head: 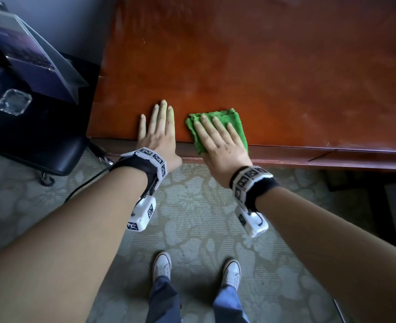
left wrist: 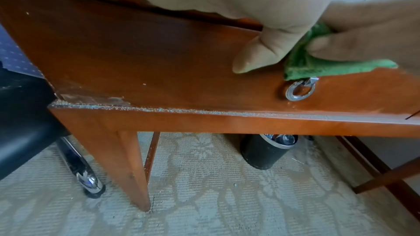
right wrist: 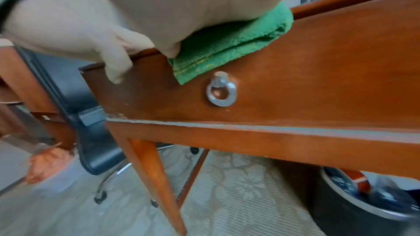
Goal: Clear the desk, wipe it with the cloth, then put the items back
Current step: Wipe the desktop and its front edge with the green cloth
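A folded green cloth (head: 225, 122) lies at the near edge of the reddish wooden desk (head: 262, 66), one corner hanging over the drawer front (right wrist: 295, 78). My right hand (head: 218, 136) presses flat on the cloth with straight fingers, and its thumb (left wrist: 341, 46) lies against the overhanging cloth (left wrist: 318, 67). My left hand (head: 157, 129) rests flat on the bare desk top just left of the cloth, its thumb (left wrist: 254, 55) hanging over the front edge. In the right wrist view the cloth (right wrist: 227, 47) sits under my palm.
A black office chair (head: 34, 127) stands left of the desk, carrying a laptop (head: 29, 50) and a clear glass ashtray (head: 14, 102). A metal ring pull (right wrist: 221, 92) hangs on the drawer. A dark waste bin (left wrist: 265, 150) stands under the desk on patterned carpet.
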{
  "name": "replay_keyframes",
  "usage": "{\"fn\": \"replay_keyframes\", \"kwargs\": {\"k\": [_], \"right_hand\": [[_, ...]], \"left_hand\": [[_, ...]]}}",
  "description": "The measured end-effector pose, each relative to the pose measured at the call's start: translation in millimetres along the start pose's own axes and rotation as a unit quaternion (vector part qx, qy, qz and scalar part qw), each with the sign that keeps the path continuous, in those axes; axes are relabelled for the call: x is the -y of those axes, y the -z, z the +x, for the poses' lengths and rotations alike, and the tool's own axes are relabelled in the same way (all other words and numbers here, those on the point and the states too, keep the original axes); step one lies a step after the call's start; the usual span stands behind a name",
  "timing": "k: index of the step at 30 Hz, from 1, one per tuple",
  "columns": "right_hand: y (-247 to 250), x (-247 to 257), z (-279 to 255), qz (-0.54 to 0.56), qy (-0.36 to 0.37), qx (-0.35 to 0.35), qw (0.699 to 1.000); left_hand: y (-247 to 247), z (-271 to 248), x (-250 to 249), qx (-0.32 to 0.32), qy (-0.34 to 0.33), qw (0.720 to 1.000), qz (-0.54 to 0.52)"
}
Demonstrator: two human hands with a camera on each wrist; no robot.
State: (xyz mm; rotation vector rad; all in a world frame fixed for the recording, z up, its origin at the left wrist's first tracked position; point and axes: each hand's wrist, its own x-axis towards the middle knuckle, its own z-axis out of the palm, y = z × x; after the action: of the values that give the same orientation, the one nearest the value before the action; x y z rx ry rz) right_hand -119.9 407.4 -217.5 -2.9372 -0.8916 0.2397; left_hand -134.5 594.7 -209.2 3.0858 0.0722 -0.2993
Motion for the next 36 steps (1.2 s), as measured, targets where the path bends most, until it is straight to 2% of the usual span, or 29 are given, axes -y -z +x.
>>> {"fn": "replay_keyframes", "kwargs": {"k": [4,8,10,13,14,15,17,20,24,28,30,33,36], "right_hand": [[-1,-47,-19,-0.002,-0.083,-0.013,0.996],[7,-79,-29,0.007,-0.098,0.013,0.995],[6,-78,-28,0.011,-0.102,0.014,0.995],[3,-76,-28,0.003,-0.110,0.004,0.994],[2,-76,-27,0.004,-0.106,0.001,0.994],[2,-77,-26,0.005,-0.100,0.000,0.995],[2,-84,-28,0.004,-0.081,-0.006,0.997],[2,-110,-42,0.005,-0.068,-0.022,0.997],[7,-192,-89,0.001,-0.120,-0.046,0.992],[18,-269,-134,0.007,-0.179,-0.027,0.983],[16,-275,-136,0.013,-0.200,-0.016,0.980],[18,-257,-129,0.032,-0.226,-0.015,0.974],[16,-216,-105,0.043,-0.161,-0.016,0.986]], "left_hand": [[0,1,0,0.013,0.002,1.000,0.014],[-2,-4,-10,-0.030,0.005,0.997,0.066],[-3,-9,-27,-0.043,-0.035,0.995,0.089],[-4,-2,-75,-0.058,-0.150,0.983,0.088],[-5,1,-92,-0.059,-0.170,0.980,0.084],[-7,3,-108,-0.057,-0.173,0.981,0.074],[-12,4,-133,-0.049,-0.128,0.989,0.051],[-19,3,-140,-0.060,-0.085,0.993,0.058],[-18,3,-134,-0.050,-0.111,0.989,0.087],[-17,3,-143,-0.042,-0.080,0.992,0.089],[-15,2,-147,-0.040,-0.064,0.993,0.093],[-5,3,-163,-0.030,-0.063,0.992,0.105],[2,17,-196,-0.024,-0.123,0.988,0.096]]}}
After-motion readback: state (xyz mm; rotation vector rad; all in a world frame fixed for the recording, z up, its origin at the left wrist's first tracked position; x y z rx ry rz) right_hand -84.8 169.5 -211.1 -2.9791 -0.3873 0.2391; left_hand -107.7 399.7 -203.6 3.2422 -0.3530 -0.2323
